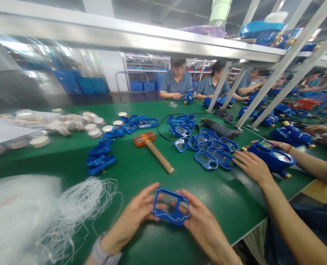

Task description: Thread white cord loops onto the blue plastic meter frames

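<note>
Between my two hands is a blue plastic cover frame [176, 213] with a larger rectangular window and a smaller round one; a thin pale cord seems to run along its near edge. My left hand [141, 206] grips the frame's left end, fingers partly behind it. At the other end, my right hand [199, 217] holds it by the right edge. Beyond them a mallet [159, 156] with an orange head and wooden handle lies on the green table [141, 243]. Tangled white cord [83, 200] is left of my left hand.
More blue frames [207, 147] lie ahead, with a dark power tool [221, 129] behind. Round white-topped parts [91, 129] sit back left, a plastic bag [20, 217] near left. At right, a co-worker's hands [254, 167] hold a blue meter housing [272, 156]. Shelf posts [262, 105] slant down right.
</note>
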Motion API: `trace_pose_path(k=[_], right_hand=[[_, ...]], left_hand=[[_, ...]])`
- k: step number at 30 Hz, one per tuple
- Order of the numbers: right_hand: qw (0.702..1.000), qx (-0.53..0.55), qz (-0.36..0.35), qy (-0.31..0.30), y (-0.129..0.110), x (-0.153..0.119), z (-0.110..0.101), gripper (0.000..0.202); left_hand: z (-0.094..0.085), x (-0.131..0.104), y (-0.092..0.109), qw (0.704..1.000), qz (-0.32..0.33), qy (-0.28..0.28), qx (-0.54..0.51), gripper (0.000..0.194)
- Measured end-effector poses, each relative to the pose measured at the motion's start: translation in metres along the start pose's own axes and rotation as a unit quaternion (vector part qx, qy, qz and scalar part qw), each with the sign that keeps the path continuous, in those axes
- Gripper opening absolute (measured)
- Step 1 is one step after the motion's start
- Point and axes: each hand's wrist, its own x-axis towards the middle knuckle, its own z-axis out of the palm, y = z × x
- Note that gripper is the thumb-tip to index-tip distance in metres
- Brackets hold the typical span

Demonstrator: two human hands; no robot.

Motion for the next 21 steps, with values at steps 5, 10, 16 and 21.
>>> trace_pose_path(k=[5,10,16,21], right_hand=[[0.999,0.022,-0.012,0.021,0.0015,0.0017,0.0021,0.037],[0.999,0.037,-0.004,0.005,0.0006,-0.0027,0.0059,0.039],[1.0,0.027,-0.009,-0.002,-0.002,-0.0077,0.0093,0.041],[1.0,-0.001,0.011,-0.017,-0.0014,-0.0073,0.0051,0.043]], left_hand=[[0.0006,-0.0024,-0.002,0.999,0.028,0.006,0.017,0.053],[0.0017,-0.0054,0.0002,0.997,0.037,-0.011,0.066,0.054],[-0.0028,-0.0078,0.0039,0.993,0.032,-0.019,0.107,0.06],[-0.0047,-0.01,0.0053,0.99,0.035,-0.056,0.122,0.066]])
